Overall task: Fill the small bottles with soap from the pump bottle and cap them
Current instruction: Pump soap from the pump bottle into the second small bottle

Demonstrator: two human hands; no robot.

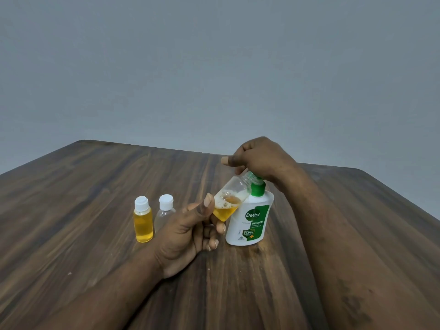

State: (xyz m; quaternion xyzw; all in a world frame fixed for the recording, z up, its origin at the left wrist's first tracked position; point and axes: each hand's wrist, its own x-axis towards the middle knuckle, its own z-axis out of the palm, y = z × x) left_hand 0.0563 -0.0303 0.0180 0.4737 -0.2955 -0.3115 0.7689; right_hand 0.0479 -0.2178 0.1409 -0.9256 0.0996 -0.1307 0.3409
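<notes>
From the head view, the left hand [188,232] is holding an uncapped small bottle [229,198], its fingers [220,228] and thumb curling round the lower end. The bottle is tilting, its mouth reaching up to the green spout of the pump bottle [250,220], and yellow soap with bubbles is sitting in its lower part. The right hand [259,160] is lying over the pump head, fingers curling down around it, thumb sticking out to the left. The pump bottle is standing upright on the wooden desk [95,186]. Left of the left hand, a capped bottle full of yellow soap [142,220] and a capped clear bottle [164,213] are standing side by side.
</notes>
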